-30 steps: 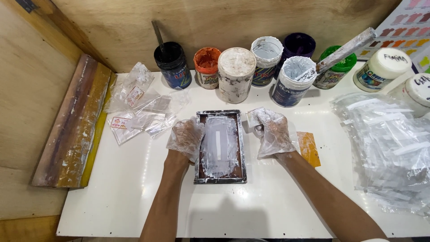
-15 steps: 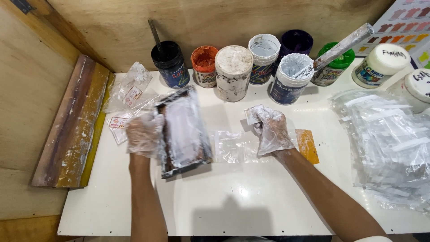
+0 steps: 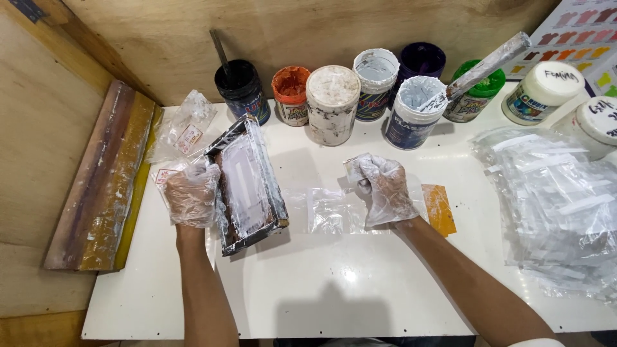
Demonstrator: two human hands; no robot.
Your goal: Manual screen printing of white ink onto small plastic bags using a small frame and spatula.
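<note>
Both my hands wear thin clear plastic gloves. My left hand [image 3: 191,195] grips the left edge of a small dark printing frame [image 3: 247,183] smeared with white ink and holds it tilted up on its side, left of the table's middle. A small clear plastic bag [image 3: 326,210] lies flat on the white table [image 3: 334,289] where the frame lay. My right hand [image 3: 384,190] rests on the right end of that bag and pinches a small white-stained piece between its fingers. An orange card [image 3: 440,209] lies just right of my right hand.
A row of ink jars stands along the back: black [image 3: 241,90], orange [image 3: 290,94], white [image 3: 332,103], several more, one with a stained spatula [image 3: 485,66] in it. A heap of clear bags [image 3: 559,205] fills the right. Printed bags [image 3: 183,128] and a squeegee [image 3: 103,177] lie left.
My left hand lifted the frame off the table's middle and swung it left, tilting it on edge. The clear bag under it is now uncovered. My right hand stayed in place.
</note>
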